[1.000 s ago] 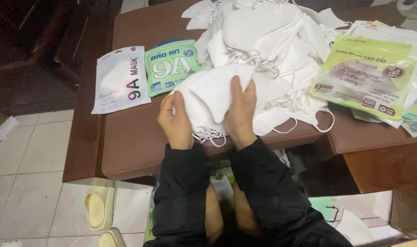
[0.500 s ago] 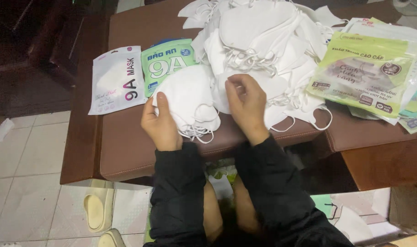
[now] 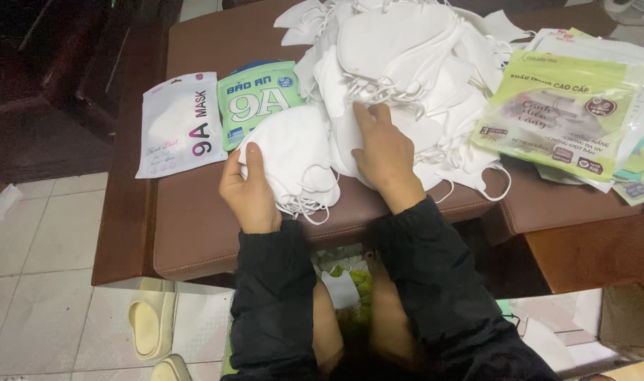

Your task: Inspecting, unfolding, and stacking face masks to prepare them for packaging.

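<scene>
A small stack of white masks [image 3: 290,164] sits near the tabletop's [image 3: 195,233] front edge, gripped at its left side by the left hand [image 3: 248,192]. The right hand [image 3: 384,152] lies flat and open on the big mask heap [image 3: 406,63] toward the back edge. Ear loops dangle loose; they could snag and drag masks off the front edge.

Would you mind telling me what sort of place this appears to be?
Probably a home workspace for packing face masks: a brown padded seat top serves as table, heaped with loose white face masks beside printed retail pouches, above a tiled floor with cream slippers.
</scene>
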